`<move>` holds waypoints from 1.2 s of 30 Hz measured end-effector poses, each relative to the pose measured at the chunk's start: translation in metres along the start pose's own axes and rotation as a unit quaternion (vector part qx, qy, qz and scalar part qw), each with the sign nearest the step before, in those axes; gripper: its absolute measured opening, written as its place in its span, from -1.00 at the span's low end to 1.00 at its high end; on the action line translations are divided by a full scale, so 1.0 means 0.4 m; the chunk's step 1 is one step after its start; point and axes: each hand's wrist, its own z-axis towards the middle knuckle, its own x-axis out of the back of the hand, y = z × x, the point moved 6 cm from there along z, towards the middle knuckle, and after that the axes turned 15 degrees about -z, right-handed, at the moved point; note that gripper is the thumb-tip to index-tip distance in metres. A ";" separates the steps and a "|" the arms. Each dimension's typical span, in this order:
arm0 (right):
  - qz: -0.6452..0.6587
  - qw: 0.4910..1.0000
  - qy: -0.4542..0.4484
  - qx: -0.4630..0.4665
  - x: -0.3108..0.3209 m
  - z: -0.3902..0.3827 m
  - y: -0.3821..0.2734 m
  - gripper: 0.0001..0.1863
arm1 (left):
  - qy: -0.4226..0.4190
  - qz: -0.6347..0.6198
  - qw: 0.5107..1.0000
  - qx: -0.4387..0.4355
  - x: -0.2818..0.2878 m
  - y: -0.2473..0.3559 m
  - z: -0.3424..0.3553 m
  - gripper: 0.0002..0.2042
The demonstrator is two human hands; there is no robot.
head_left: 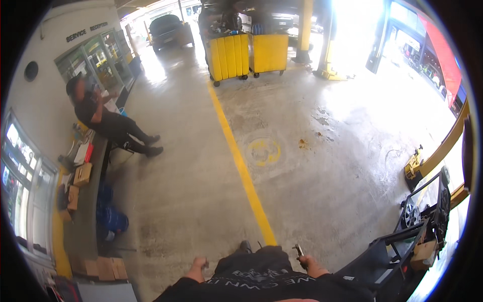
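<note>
My left hand point(199, 264) hangs low at the bottom, left of my dark clothing, fingers curled; anything inside them is hidden. My right hand point(307, 262) grips a slim metal hand tool point(299, 250), perhaps a ratchet, on the right of my body. A dark shoe point(246, 246) shows below me beside the painted yellow floor line point(241, 171).
A person point(103, 116) in dark clothes leans at the left counter point(108, 151), near boxes point(82, 173) and blue drums point(113, 217). Yellow wheeled bins point(228, 57), other people point(231, 15) and a car point(166, 30) stand ahead. A black rack point(417, 231) and yellow jack point(413, 166) line the right.
</note>
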 end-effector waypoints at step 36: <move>0.015 1.000 0.010 0.007 2.388 1.234 -1.403 -0.48 | 0.061 -0.173 0.973 -0.140 0.625 3.147 1.375 -0.69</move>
